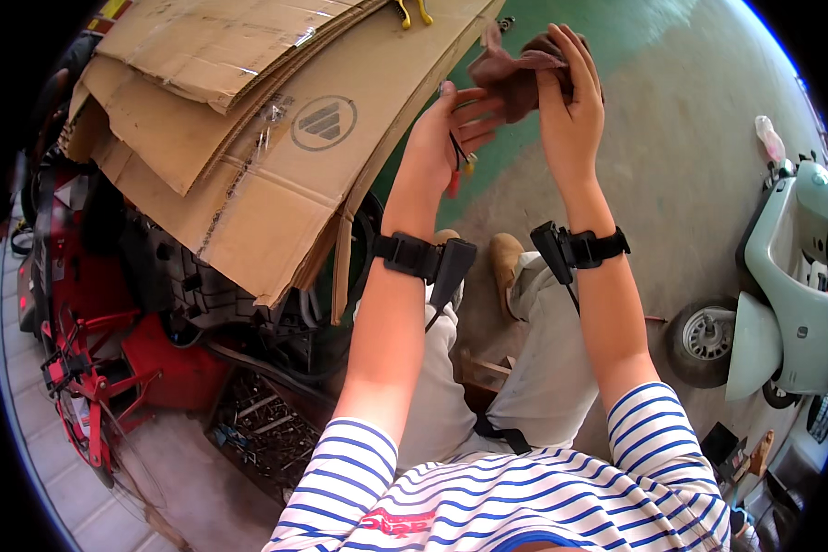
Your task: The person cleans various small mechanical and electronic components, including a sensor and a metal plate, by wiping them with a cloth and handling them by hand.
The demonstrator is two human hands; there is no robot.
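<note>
My right hand (574,103) pinches a crumpled brown cloth (521,76) between thumb and fingers, out over the floor. My left hand (448,124) is beside it, thumb up and fingers spread, the fingertips reaching to the cloth's lower edge. Whether they touch it, I cannot tell. Thin black wires with a red connector (454,183) and a yellow connector (470,164) show at the left palm. What they hang from is hidden. To the left of that hand lies a large flattened cardboard sheet (262,234) with a printed round mark.
More cardboard (200,48) is stacked on the sheet, near yellow-handled pliers (414,12). Below are a red metal frame (96,386) and a tray of loose metal fasteners (265,421). A pale green scooter (766,331) stands at right. A small wooden box (483,372) lies between my legs.
</note>
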